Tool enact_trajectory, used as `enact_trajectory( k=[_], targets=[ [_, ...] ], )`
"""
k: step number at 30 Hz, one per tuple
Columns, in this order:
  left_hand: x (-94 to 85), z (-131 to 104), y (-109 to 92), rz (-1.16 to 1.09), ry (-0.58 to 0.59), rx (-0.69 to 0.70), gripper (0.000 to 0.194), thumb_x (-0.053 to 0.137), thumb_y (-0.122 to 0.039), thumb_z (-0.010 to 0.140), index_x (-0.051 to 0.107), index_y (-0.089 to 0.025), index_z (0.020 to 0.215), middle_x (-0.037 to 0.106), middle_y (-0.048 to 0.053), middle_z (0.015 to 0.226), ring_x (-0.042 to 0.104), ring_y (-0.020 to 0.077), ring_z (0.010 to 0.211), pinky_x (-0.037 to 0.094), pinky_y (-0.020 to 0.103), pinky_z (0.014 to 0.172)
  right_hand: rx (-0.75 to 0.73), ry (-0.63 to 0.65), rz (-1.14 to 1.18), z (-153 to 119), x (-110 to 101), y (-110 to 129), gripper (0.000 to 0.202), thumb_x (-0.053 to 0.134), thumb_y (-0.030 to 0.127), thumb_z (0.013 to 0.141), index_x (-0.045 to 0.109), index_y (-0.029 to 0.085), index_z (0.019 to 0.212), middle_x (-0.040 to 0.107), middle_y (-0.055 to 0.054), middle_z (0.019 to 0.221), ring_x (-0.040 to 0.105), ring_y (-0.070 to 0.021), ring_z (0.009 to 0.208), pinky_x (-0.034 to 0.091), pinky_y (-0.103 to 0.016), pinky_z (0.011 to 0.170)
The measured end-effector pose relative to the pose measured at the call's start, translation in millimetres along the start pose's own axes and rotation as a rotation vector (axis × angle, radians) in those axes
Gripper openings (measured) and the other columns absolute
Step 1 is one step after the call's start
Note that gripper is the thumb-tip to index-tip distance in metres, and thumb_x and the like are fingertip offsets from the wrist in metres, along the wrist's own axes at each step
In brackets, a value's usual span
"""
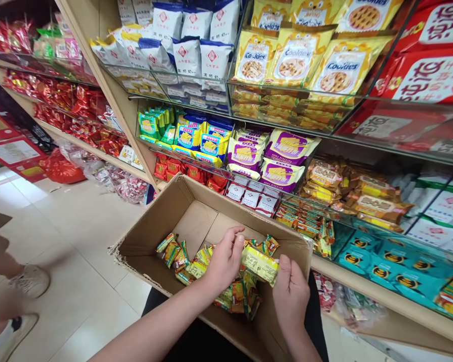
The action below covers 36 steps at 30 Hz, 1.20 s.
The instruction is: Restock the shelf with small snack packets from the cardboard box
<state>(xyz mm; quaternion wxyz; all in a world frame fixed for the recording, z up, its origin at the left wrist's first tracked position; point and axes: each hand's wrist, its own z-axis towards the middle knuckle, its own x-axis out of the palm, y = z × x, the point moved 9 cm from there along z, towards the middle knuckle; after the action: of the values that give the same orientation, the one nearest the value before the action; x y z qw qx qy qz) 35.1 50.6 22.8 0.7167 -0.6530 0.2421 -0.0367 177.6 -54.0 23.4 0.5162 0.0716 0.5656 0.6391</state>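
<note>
A small yellow snack packet (259,264) with printed text is stretched between my hands, above the inside of an open cardboard box (147,221). My right hand (292,291) pinches the packet's right end between thumb and fingers. At its left end, my left hand (226,257) is closed, with thumb and fingers around the packet's edge. Below my hands, several similar yellow, orange and green snack packets (194,267) lie loose in the box. The box rests tilted on my lap; part of its floor is hidden by my left forearm.
Glass-fronted shelves stand before me, with cookie bags (290,55), soda biscuits (283,158) and teal packets (396,261). Similar small packets (305,223) fill a low compartment just beyond the box. Another person's shoe (32,281) is on the tiled floor at left, near a red bag (62,166).
</note>
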Motion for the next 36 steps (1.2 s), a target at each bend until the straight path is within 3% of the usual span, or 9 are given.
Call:
enact_trajectory(
  k=[5, 8, 11, 15, 21, 25, 28, 31, 36],
  targets=[
    [26.0, -11, 26, -0.332, 0.287, -0.433, 0.044, 0.043, -0.058, 0.078, 0.055, -0.017, 0.090, 0.051, -0.002, 0.068, 0.048, 0.0092, 0.047, 0.035, 0.022, 0.044, -0.293, 0.035, 0.120, -6, 1, 21, 0.026, 0.046, 0.033, 0.086, 0.063, 0.016, 0.076, 0.059, -0.005, 0.067, 0.055, -0.0142, 0.062, 0.043, -0.025, 0.060],
    [21.2, -5, 10, -0.447, 0.256, -0.279, 0.032, 0.066, -0.042, 0.066, 0.056, -0.015, 0.082, 0.053, -0.002, 0.075, 0.051, 0.0085, 0.059, 0.041, 0.021, 0.056, -0.187, 0.060, 0.280, -4, 4, 13, 0.022, 0.048, 0.030, 0.084, 0.065, 0.016, 0.084, 0.060, -0.009, 0.087, 0.057, -0.0174, 0.083, 0.046, -0.029, 0.071],
    [18.9, -4, -8, -0.556, 0.274, -0.091, 0.038, 0.074, -0.028, 0.059, 0.055, -0.016, 0.090, 0.056, 0.000, 0.082, 0.053, 0.0125, 0.076, 0.043, 0.023, 0.069, 0.088, 0.210, 0.552, -5, 25, -7, 0.030, 0.053, 0.034, 0.082, 0.059, 0.018, 0.106, 0.055, -0.011, 0.115, 0.052, -0.0210, 0.105, 0.046, -0.033, 0.082],
    [24.4, -5, -11, -0.649, 0.350, -0.039, 0.042, 0.071, -0.027, 0.067, 0.051, -0.018, 0.102, 0.057, 0.002, 0.086, 0.055, 0.0139, 0.077, 0.044, 0.027, 0.071, 0.369, 0.387, 0.864, -18, 52, -20, 0.058, 0.060, 0.032, 0.078, 0.036, 0.023, 0.130, 0.053, -0.010, 0.122, 0.055, -0.0212, 0.103, 0.048, -0.036, 0.082],
    [19.2, -2, -11, -0.642, 0.312, 0.028, 0.040, 0.069, -0.029, 0.072, 0.051, -0.019, 0.107, 0.056, 0.005, 0.098, 0.053, 0.0147, 0.087, 0.041, 0.028, 0.080, 0.467, 0.352, 0.882, -20, 51, -24, 0.062, 0.069, 0.031, 0.070, 0.042, 0.021, 0.125, 0.058, -0.011, 0.115, 0.057, -0.0217, 0.098, 0.049, -0.036, 0.081],
    [13.6, -1, -6, -0.639, 0.247, -0.039, 0.045, 0.069, -0.031, 0.072, 0.048, -0.022, 0.110, 0.052, 0.006, 0.105, 0.054, 0.0129, 0.080, 0.043, 0.025, 0.066, 0.489, 0.206, 0.878, -5, 18, -25, 0.054, 0.072, 0.030, 0.065, 0.050, 0.021, 0.114, 0.062, -0.008, 0.106, 0.061, -0.0192, 0.088, 0.051, -0.032, 0.071],
    [17.3, -2, -1, -0.631, 0.259, -0.108, 0.043, 0.069, -0.035, 0.070, 0.049, -0.019, 0.105, 0.054, 0.004, 0.095, 0.055, 0.0128, 0.075, 0.042, 0.025, 0.062, 0.484, -0.069, 0.885, 15, -30, -49, 0.054, 0.074, 0.026, 0.061, 0.052, 0.022, 0.111, 0.062, -0.005, 0.101, 0.061, -0.0137, 0.080, 0.051, -0.026, 0.065],
    [24.8, -3, 3, -0.632, 0.289, -0.125, 0.041, 0.069, -0.037, 0.069, 0.050, -0.018, 0.101, 0.054, 0.001, 0.085, 0.055, 0.0111, 0.069, 0.043, 0.027, 0.067, 0.507, -0.251, 0.848, 34, -59, -101, 0.054, 0.078, 0.023, 0.052, 0.053, 0.022, 0.099, 0.062, -0.001, 0.092, 0.061, -0.0127, 0.081, 0.051, -0.024, 0.067],
    [36.2, -4, 13, -0.585, 0.327, -0.142, 0.041, 0.068, -0.039, 0.069, 0.048, -0.016, 0.097, 0.053, -0.001, 0.078, 0.052, 0.0104, 0.066, 0.043, 0.028, 0.067, 0.445, -0.190, 0.507, 87, -42, -171, 0.058, 0.073, 0.042, 0.045, 0.044, 0.020, 0.091, 0.059, 0.000, 0.081, 0.061, -0.0159, 0.071, 0.052, -0.034, 0.067]
  ],
)
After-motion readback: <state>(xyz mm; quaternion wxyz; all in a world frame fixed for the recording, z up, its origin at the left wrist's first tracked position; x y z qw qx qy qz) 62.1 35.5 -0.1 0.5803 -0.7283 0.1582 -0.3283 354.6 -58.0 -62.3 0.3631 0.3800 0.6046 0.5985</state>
